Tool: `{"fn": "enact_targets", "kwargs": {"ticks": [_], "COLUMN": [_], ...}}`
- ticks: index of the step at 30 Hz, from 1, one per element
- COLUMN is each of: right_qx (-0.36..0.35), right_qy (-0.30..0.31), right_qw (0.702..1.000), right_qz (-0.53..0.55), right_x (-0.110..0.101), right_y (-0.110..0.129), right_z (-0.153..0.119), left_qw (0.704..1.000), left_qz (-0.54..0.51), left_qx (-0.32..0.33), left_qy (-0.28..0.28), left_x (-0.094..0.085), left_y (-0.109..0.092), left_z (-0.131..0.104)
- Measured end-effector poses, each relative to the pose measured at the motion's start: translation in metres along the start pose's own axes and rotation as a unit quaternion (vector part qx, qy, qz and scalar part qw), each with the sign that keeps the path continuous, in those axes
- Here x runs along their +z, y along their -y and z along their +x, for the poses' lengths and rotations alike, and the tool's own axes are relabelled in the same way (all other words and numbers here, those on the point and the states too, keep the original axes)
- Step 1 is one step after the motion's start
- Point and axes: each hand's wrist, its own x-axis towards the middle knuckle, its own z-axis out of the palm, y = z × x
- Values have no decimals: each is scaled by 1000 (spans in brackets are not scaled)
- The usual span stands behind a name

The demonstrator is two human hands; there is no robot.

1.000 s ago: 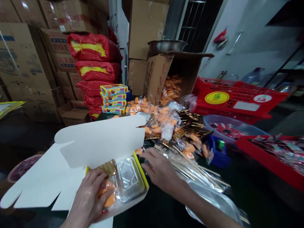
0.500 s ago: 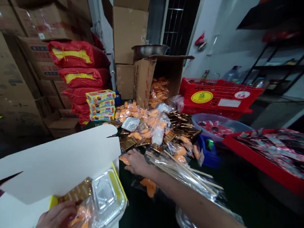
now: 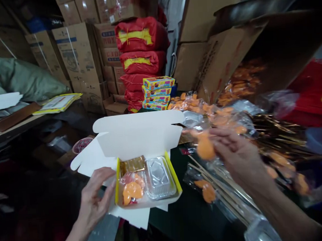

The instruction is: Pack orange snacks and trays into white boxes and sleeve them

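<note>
An open white box with yellow sides [image 3: 177, 180] stands with its lid raised. Inside lie a gold foil packet [image 3: 133, 165], an orange piece in clear wrap [image 3: 133, 191] and a foil tray [image 3: 159, 176]. My left hand [image 3: 93, 196] is at the box's left side, fingers apart and holding nothing; whether it touches the wall I cannot tell. To the right of the box, my right hand [image 3: 237, 154] pinches an orange plastic piece [image 3: 205, 147] in the air, blurred by motion. Below it, another wrapped orange piece [image 3: 208, 193] lies beside thin wooden sticks [image 3: 221, 194].
Wrapped orange pieces [image 3: 189, 104] and gold packets [image 3: 275, 130] are heaped at the back right, before a tipped carton [image 3: 228, 59]. Several small yellow boxes [image 3: 159, 91] are stacked behind the lid. Red bundles [image 3: 141, 35] and cartons [image 3: 76, 56] stand farther back.
My right hand has lifted an orange piece off the table. My left hand has come out of the box, leaving the wrapped orange piece inside. The view has swung left.
</note>
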Motion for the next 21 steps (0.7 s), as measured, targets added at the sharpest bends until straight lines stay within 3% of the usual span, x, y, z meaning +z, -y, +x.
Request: {"fn": "enact_targets", "kwargs": {"ticks": [2, 5, 6, 8, 10, 12, 14, 16, 17, 19, 20, 21], "right_qx": [-12, -95, -132, -182, -230, -276, -303, -296, -286, -247, -221, -190], "right_qy": [134, 238, 280, 324, 323, 294, 272, 223, 171, 21, -41, -66], "right_qw": [991, 961, 935, 889, 853, 824, 805, 828, 848, 889, 902, 914], "right_qz": [-16, -106, -173, -268, -340, -397, -431, -421, -411, -386, -369, -353], "right_x": [42, 112, 132, 160, 175, 179, 172, 154, 141, 109, 92, 77], "right_y": [17, 20, 17, 12, 8, 8, 9, 9, 8, 4, 1, -1], "right_z": [-19, -38, -42, -48, -54, -59, -59, -53, -48, -31, -20, -10], "left_qw": [995, 982, 980, 979, 980, 987, 996, 986, 974, 962, 966, 972], "left_qz": [15, 13, 8, 4, -5, -9, -1, -2, -11, -32, -41, -45], "left_qx": [69, 124, 133, 142, 154, 147, 69, -78, -147, -223, -224, -212], "left_qy": [76, 142, 146, 145, 129, 68, -49, -148, -170, -153, -125, -94], "left_x": [2, 7, 9, 11, 11, 9, 5, 0, -3, -9, -11, -13], "left_y": [-4, -9, -9, -11, -12, -10, -3, 10, 17, 30, 34, 37], "left_z": [-8, -15, -17, -19, -21, -20, -12, 3, 13, 35, 46, 55]}}
